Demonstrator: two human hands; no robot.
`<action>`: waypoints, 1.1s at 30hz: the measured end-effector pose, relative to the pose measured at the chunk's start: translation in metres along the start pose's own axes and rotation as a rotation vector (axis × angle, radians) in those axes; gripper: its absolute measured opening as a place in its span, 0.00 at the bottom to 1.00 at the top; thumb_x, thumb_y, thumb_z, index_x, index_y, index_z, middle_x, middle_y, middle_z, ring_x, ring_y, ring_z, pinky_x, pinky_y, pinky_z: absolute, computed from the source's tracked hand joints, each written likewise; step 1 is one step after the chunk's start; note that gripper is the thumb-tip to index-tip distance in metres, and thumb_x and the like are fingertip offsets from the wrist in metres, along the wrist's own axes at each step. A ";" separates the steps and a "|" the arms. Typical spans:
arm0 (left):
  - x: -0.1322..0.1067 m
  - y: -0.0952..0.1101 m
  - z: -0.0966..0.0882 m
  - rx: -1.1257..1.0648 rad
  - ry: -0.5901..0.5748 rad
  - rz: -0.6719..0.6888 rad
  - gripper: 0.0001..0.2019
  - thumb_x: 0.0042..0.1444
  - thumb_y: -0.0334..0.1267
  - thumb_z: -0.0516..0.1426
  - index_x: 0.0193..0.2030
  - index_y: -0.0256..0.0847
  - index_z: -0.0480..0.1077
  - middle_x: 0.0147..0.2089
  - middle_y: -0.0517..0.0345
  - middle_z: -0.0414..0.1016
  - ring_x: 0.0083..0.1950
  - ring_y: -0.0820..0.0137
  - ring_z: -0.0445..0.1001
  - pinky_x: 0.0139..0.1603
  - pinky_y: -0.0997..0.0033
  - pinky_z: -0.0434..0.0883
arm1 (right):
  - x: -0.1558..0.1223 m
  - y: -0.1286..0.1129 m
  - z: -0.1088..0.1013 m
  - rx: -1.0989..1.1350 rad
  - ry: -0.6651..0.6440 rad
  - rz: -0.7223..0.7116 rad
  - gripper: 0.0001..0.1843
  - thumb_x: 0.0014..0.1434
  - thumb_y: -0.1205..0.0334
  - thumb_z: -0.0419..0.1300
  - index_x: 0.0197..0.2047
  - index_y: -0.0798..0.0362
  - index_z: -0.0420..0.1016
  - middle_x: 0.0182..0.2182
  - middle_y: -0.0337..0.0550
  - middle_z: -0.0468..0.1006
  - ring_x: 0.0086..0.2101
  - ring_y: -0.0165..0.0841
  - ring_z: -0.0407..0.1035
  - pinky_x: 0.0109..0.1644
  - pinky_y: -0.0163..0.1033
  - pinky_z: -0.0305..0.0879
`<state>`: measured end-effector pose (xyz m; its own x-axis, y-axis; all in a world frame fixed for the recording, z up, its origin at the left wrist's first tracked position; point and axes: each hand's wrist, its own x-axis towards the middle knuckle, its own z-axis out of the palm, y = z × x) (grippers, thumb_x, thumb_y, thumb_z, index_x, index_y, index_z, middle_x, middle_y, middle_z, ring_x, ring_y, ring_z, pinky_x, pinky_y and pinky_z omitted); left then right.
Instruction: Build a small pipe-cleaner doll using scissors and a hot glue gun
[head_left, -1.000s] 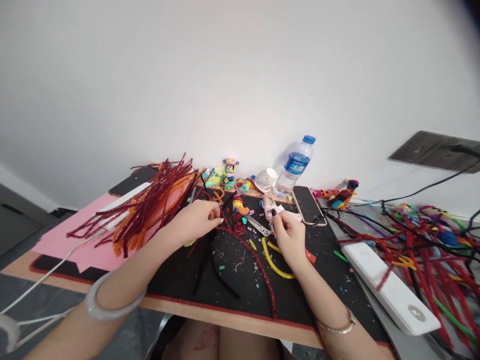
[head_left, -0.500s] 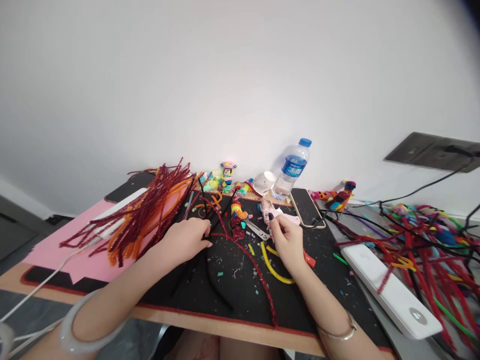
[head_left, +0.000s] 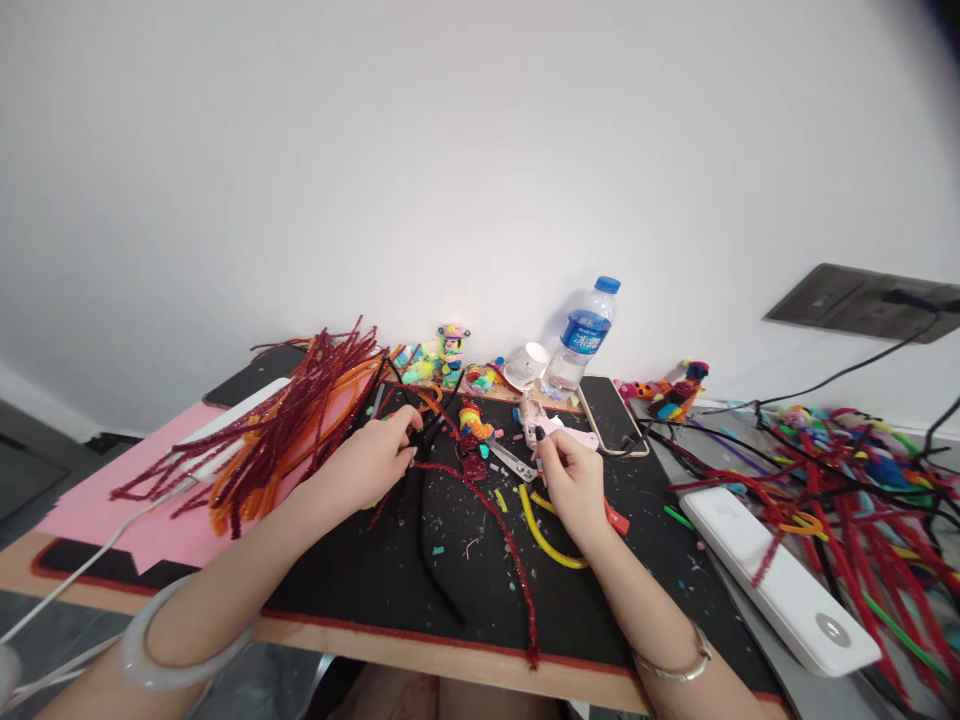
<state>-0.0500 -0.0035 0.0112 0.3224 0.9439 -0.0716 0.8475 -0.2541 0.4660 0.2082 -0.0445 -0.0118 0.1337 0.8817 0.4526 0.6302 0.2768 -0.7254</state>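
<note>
Now gathering stem ends at the left fingertips, as we judge it.
Our left hand (head_left: 371,462) is clamped on a dark-red stem (head_left: 510,545) and a black stem (head_left: 431,560). Our right hand (head_left: 577,485) curls against the pink glue gun (head_left: 551,428), but we cannot tell if it grips. The red stem's long axis runs from the left fingertips toward us, bowing between both hands, and its free end points at the near edge of the surface (head_left: 660,580). The next move calls for a firm pinch.
</note>
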 end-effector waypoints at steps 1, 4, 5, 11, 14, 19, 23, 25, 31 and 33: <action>0.001 0.000 0.000 -0.009 0.031 0.007 0.13 0.54 0.35 0.48 0.47 0.46 0.60 0.28 0.63 0.73 0.31 0.67 0.73 0.31 0.71 0.64 | 0.000 0.000 0.000 0.001 -0.001 -0.001 0.18 0.61 0.60 0.50 0.20 0.53 0.63 0.14 0.33 0.60 0.19 0.26 0.55 0.26 0.34 0.50; 0.003 0.000 0.000 -0.024 0.068 0.037 0.14 0.54 0.35 0.47 0.48 0.46 0.56 0.27 0.64 0.70 0.29 0.67 0.72 0.30 0.71 0.63 | 0.000 0.000 0.000 0.007 -0.002 -0.005 0.18 0.61 0.59 0.50 0.20 0.53 0.63 0.14 0.32 0.59 0.19 0.26 0.54 0.26 0.34 0.50; 0.003 0.000 -0.001 -0.034 0.069 0.043 0.14 0.54 0.35 0.48 0.48 0.46 0.55 0.27 0.64 0.70 0.28 0.67 0.71 0.30 0.71 0.63 | 0.000 0.000 0.001 0.008 -0.001 -0.007 0.19 0.61 0.59 0.51 0.20 0.53 0.63 0.13 0.32 0.59 0.19 0.26 0.54 0.26 0.34 0.49; 0.006 0.002 -0.004 -0.154 0.029 0.086 0.10 0.54 0.35 0.47 0.44 0.47 0.57 0.29 0.65 0.70 0.28 0.70 0.72 0.32 0.73 0.65 | -0.001 0.000 0.001 -0.003 -0.001 -0.002 0.19 0.61 0.59 0.50 0.19 0.53 0.63 0.13 0.32 0.59 0.19 0.26 0.54 0.25 0.34 0.49; 0.007 0.002 -0.003 -0.175 0.044 0.078 0.08 0.53 0.36 0.49 0.42 0.46 0.58 0.30 0.65 0.71 0.29 0.70 0.72 0.34 0.72 0.65 | -0.001 -0.001 0.001 -0.008 -0.003 0.001 0.18 0.61 0.59 0.50 0.19 0.53 0.63 0.14 0.33 0.59 0.19 0.26 0.54 0.25 0.34 0.49; 0.009 0.004 -0.003 -0.293 0.072 0.003 0.05 0.52 0.34 0.48 0.37 0.43 0.55 0.30 0.63 0.71 0.31 0.70 0.75 0.35 0.72 0.67 | 0.000 -0.001 0.001 -0.009 -0.002 -0.009 0.19 0.61 0.60 0.50 0.19 0.53 0.63 0.14 0.33 0.60 0.20 0.26 0.54 0.26 0.34 0.48; 0.009 0.002 -0.006 -0.239 0.106 -0.019 0.04 0.52 0.33 0.46 0.34 0.43 0.59 0.23 0.66 0.68 0.26 0.70 0.73 0.31 0.72 0.66 | 0.000 -0.001 0.001 -0.004 -0.001 -0.013 0.19 0.61 0.60 0.50 0.19 0.53 0.62 0.14 0.33 0.59 0.19 0.26 0.53 0.26 0.34 0.48; 0.010 0.000 -0.008 -0.190 0.160 -0.045 0.05 0.52 0.34 0.46 0.34 0.42 0.62 0.21 0.65 0.68 0.25 0.69 0.72 0.31 0.71 0.65 | 0.000 -0.001 0.000 0.001 -0.002 -0.010 0.19 0.61 0.60 0.50 0.19 0.53 0.62 0.14 0.33 0.59 0.19 0.26 0.53 0.26 0.35 0.48; 0.011 -0.007 -0.015 -0.182 0.323 -0.110 0.11 0.55 0.36 0.45 0.42 0.40 0.64 0.26 0.60 0.73 0.31 0.67 0.75 0.37 0.69 0.68 | 0.000 0.000 0.001 -0.002 0.001 -0.015 0.19 0.61 0.59 0.50 0.19 0.53 0.63 0.14 0.33 0.59 0.19 0.26 0.53 0.26 0.35 0.47; 0.011 -0.011 -0.015 -0.077 0.380 -0.082 0.11 0.55 0.35 0.45 0.41 0.39 0.66 0.31 0.56 0.74 0.36 0.65 0.75 0.42 0.67 0.68 | 0.000 0.001 0.001 0.001 0.001 -0.012 0.19 0.61 0.59 0.50 0.19 0.53 0.62 0.14 0.33 0.59 0.19 0.27 0.53 0.26 0.35 0.47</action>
<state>-0.0621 0.0128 0.0184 0.0634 0.9749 0.2134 0.8250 -0.1716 0.5385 0.2079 -0.0440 -0.0126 0.1269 0.8778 0.4618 0.6314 0.2876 -0.7202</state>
